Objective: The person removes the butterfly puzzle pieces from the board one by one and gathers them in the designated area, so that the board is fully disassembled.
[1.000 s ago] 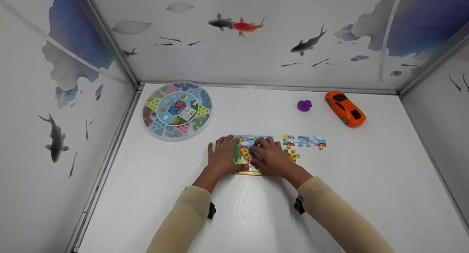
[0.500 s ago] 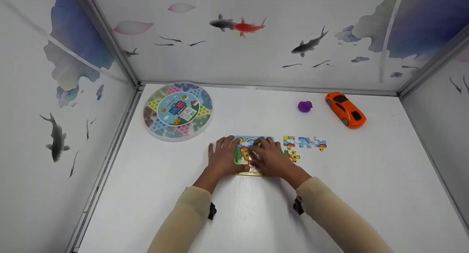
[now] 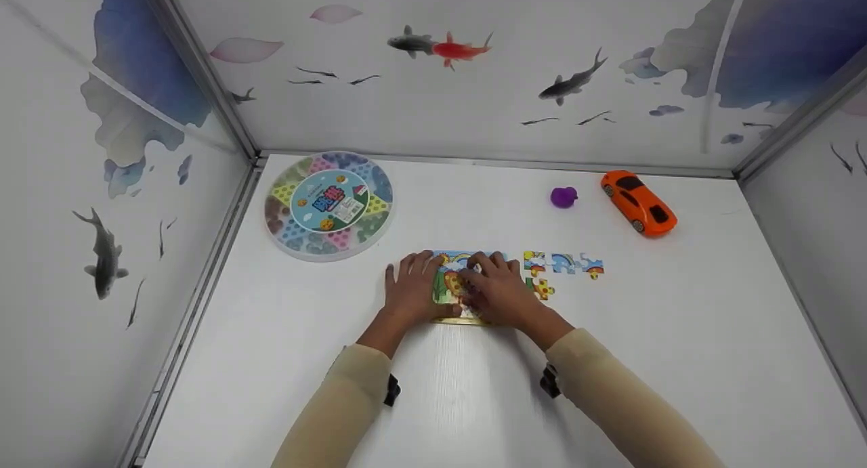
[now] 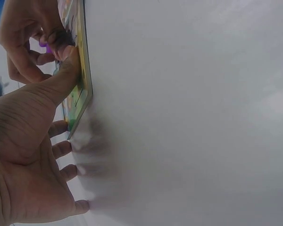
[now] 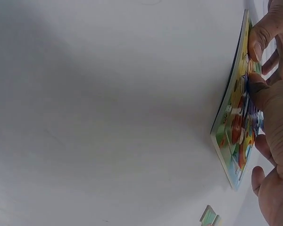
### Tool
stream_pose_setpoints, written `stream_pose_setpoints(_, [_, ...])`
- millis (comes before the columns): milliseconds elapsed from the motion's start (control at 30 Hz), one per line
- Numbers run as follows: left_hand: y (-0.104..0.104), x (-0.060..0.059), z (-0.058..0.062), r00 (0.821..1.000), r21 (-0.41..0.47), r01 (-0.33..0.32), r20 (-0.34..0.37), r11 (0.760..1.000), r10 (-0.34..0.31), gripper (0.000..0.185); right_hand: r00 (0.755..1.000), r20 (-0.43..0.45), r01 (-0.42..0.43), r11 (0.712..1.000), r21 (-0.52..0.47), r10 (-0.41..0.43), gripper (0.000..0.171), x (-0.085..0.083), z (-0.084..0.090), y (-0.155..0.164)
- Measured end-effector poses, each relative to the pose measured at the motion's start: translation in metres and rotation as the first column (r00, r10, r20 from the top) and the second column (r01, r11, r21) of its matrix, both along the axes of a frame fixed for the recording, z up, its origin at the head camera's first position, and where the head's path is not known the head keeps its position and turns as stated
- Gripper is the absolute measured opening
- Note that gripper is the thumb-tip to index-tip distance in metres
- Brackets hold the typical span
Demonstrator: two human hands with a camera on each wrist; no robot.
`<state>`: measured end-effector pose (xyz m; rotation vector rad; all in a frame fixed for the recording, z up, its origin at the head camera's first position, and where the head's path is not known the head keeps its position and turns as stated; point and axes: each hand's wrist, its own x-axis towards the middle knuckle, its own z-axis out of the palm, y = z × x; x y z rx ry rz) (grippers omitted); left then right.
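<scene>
A small jigsaw puzzle board [image 3: 447,295] with a colourful cartoon picture lies on the white table. My left hand [image 3: 411,288] spreads its fingers along the board's left side, its thumb [image 4: 68,70] resting on the near edge. Over the board's right half, my right hand [image 3: 501,288] has curled fingers and pinches a puzzle piece down at the picture; the hand mostly hides this piece. Its thumb [image 5: 259,89] bears on the board beside the left thumb. Just right of the board lie loose puzzle pieces [image 3: 563,262], with a yellow spotted piece [image 3: 542,288] closest to the right hand.
At the back left lies a round Chinese checkers box [image 3: 328,206]. A purple toy duck [image 3: 563,196] and an orange toy car [image 3: 639,202] stand at the back right. White walls printed with fish [image 3: 572,82] enclose the table [image 3: 440,400] at back and sides.
My right hand's fingers shift slightly over the same spot on the board. The left hand stays in place, and the loose pieces have not moved.
</scene>
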<state>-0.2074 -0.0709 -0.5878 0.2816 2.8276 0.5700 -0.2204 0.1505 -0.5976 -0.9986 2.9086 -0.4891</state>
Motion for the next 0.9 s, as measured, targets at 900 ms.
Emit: stream_pose_setpoints(900, [0.0000, -0.0020, -0.0017, 1.000, 0.018, -0.008, 0.022, 1.000, 0.008, 0.108, 0.999, 0.053, -0.009, 0.999, -0.035, 0.011, 0.042, -0.0002, -0.0004, 0.0009])
